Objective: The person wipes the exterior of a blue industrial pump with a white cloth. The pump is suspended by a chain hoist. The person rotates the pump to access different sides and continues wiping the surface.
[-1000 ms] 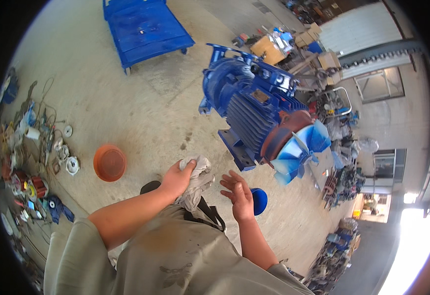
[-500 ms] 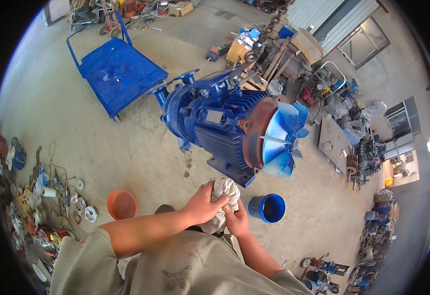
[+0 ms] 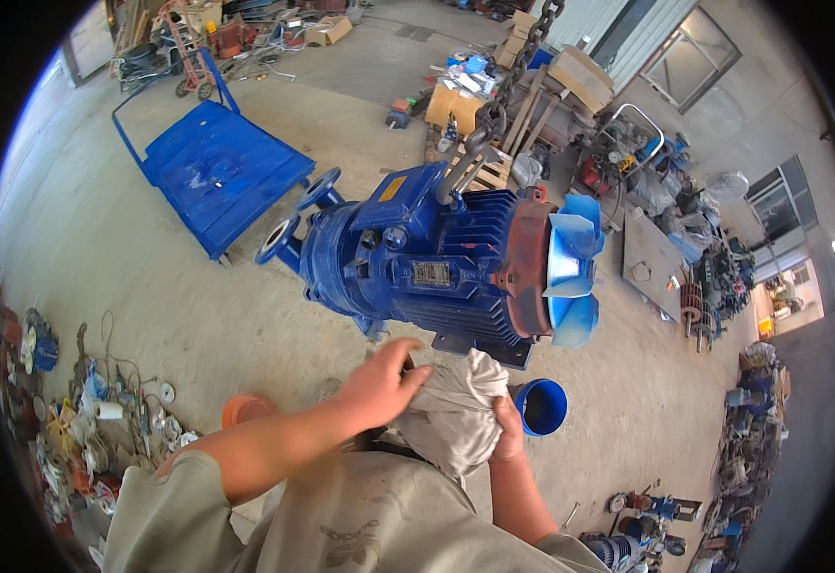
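A crumpled grey cloth hangs in front of my body. My right hand grips its right side, the thumb pressed on the folds. At the cloth's left edge is my left hand, its thumb and fingers apart. Just beyond the hands hangs a blue motor with a pump end. Its bare fan is light blue and points right, beside a reddish-brown ring. A hook and chain hold the motor from above.
A blue flat cart stands beyond the motor at the left. Behind my hands are a blue bucket and an orange tub. Piled parts line the left; more machine parts line the right wall.
The cloth, bunched between both hands before, now hangs looser and wider. My left hand has come off it and opened; my right hand has moved right. The motor looks turned, its fan more edge-on.
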Available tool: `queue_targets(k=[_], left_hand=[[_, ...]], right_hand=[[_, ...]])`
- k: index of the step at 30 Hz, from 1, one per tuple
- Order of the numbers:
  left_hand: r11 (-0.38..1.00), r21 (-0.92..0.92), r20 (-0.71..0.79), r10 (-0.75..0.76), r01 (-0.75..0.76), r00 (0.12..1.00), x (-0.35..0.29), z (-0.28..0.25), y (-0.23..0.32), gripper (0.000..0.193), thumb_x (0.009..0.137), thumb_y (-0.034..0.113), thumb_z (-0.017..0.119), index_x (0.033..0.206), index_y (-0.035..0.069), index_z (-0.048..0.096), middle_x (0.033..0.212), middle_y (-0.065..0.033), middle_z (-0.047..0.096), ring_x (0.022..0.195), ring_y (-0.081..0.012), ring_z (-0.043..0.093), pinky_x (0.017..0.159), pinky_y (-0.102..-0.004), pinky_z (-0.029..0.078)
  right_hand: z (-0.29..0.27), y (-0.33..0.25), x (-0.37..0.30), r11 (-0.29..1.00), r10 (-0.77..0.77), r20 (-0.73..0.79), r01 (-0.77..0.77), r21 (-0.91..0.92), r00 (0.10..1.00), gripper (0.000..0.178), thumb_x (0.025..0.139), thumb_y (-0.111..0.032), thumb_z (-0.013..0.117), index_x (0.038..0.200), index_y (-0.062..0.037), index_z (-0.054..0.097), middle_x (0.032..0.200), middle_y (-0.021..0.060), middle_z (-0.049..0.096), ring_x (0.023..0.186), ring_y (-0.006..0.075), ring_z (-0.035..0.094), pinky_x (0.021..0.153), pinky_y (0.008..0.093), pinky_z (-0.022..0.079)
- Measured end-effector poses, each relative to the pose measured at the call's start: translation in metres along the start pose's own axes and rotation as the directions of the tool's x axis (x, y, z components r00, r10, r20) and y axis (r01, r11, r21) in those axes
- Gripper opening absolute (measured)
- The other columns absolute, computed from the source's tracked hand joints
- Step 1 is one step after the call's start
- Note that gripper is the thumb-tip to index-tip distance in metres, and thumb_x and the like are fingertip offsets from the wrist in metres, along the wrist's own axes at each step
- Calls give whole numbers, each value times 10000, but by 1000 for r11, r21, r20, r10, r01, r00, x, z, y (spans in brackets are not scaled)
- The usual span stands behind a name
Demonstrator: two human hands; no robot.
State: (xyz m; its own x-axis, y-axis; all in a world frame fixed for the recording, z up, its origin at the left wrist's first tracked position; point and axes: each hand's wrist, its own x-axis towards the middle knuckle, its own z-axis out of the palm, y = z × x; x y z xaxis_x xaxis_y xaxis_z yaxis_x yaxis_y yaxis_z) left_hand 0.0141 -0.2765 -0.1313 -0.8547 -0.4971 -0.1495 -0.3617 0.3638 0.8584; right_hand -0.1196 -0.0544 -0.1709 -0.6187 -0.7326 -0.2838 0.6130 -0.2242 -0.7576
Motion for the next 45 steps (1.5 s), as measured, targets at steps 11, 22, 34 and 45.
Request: queue_targets(k=[11,22,34,45], left_hand=[[735,401,-512,-314,546,799,62,-152,-212,943,829,354,874,1530,23,337,1482,-176,415,1380,-388,445,1134,-515,381],[710,576,-178,-375,406,910,73,-109,-276,811,797,402,868,1404,10,501,1334,-158,637,1291,-325,576,1119,-492,389],[831,427,-66,-364,356,929,43,-94,-264,730,739,475,879,1195,-2,567,1034,-170,727,1051,-333,698,1082,-532,366],[748,425,-98,-521,509,848,40,-68,-241,671,758,426,871,1168,22,525,1098,-172,724,1068,-350,701,1019,-576,383]], right_hand=[[43,10,22,988,121,-320,-83,128,940,685,1050,-509,541,1572,-75,455,1507,154,580,1353,362,579,1150,508,461],[254,55,170,-16,-366,502,534,-845,783,700,825,1,713,1493,-50,510,1359,205,546,1235,393,525,1059,466,448],[189,196,307,-707,55,519,400,-583,853,553,876,-94,624,1421,-191,625,1248,78,567,1110,339,540,1019,469,466],[48,186,178,-546,113,459,441,-712,881,506,875,-95,608,1314,-325,709,1242,88,578,1181,397,537,1012,510,463]])
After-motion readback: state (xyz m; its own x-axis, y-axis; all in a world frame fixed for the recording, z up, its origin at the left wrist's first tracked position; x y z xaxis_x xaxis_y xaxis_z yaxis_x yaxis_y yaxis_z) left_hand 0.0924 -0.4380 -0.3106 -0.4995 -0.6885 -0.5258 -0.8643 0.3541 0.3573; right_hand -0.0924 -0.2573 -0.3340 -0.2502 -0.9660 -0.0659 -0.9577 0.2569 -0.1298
